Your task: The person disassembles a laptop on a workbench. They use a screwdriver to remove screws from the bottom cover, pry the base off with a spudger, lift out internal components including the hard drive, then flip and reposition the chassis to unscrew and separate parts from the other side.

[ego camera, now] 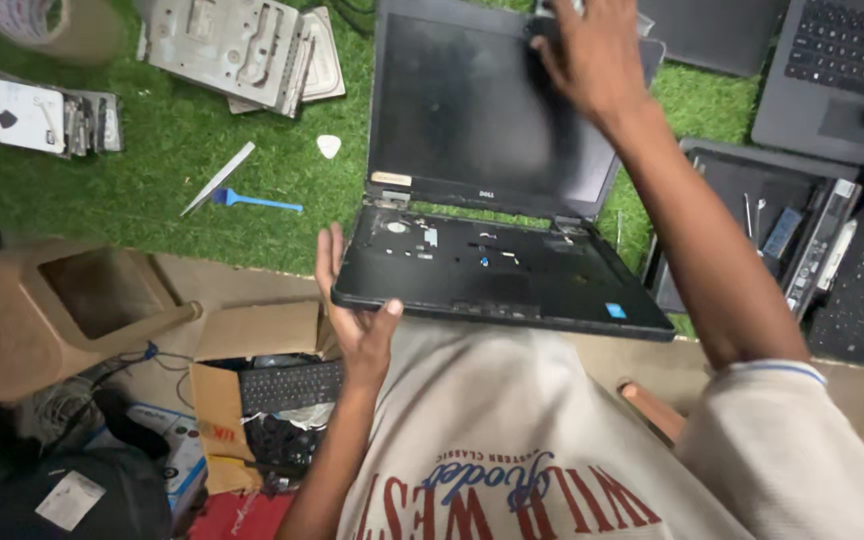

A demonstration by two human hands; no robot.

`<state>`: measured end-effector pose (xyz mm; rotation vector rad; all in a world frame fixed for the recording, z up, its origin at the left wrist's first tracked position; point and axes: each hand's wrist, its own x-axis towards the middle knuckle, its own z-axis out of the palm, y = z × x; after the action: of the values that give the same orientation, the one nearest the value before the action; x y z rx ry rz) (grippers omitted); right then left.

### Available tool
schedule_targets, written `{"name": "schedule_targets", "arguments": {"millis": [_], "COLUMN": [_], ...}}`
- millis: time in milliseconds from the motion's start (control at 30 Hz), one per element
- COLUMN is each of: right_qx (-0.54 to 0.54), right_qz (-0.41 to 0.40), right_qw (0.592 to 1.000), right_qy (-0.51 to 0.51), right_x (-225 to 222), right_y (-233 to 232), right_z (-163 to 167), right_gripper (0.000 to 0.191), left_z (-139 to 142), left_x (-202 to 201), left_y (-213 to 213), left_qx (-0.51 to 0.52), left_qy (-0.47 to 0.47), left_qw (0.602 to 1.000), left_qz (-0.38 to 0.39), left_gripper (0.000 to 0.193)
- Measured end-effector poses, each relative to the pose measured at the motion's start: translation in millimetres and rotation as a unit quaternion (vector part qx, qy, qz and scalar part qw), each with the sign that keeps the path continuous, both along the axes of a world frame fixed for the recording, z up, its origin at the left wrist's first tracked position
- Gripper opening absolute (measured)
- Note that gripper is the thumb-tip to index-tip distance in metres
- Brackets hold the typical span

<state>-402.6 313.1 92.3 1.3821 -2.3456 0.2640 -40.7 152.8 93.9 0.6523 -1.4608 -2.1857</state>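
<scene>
Steadying the black laptop (497, 270) at the worktop's near edge, your left hand (357, 300) presses open-palmed on its keyboardless base while your right hand (592, 55) grasps the lid's top edge, screen attached.

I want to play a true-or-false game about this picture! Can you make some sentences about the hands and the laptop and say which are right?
1. The right hand grips the top of the laptop screen. True.
2. The left hand holds the blue brush. False: it rests open against the laptop base's left edge.
3. The laptop base has its keyboard in place. False: the keyboard is missing.
4. A white pick lies on the green mat. True.
</scene>
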Motion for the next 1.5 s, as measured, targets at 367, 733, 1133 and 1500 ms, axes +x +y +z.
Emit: {"name": "schedule_targets", "arguments": {"millis": [367,733,1133,1500], "right_qx": [0.056,0.094,0.073,0.171], "right_qz": [0.245,0.229,0.227,0.243], "right_qw": [0.794,0.757,0.78,0.864], "right_qy": [-0.554,-0.605,-0.579,-0.406], "right_x": [142.9,156.0,162.0,181.8], "right_y": [-25.1,-37.3,-41.4,-49.2], "right_z": [107.1,90.0,99.9,128.3], "right_gripper": [0.052,0.033,0.032,0.033], "left_z": [1.8,-0.4,-2.5,1.4], "left_x": [-19.2,-13.6,-7.7,-7.9], "left_y": [-5.7,-10.1,-12.2,-13.7], "left_qx": [-0.023,-0.009,0.003,0.014], "left_qy": [0.001,0.013,0.021,0.028], "left_qw": [1.0,1.0,1.0,0.999], "left_qz": [-0.012,-0.012,-0.013,-0.014], "left_gripper": [0.116,0.115,0.114,0.11]}}
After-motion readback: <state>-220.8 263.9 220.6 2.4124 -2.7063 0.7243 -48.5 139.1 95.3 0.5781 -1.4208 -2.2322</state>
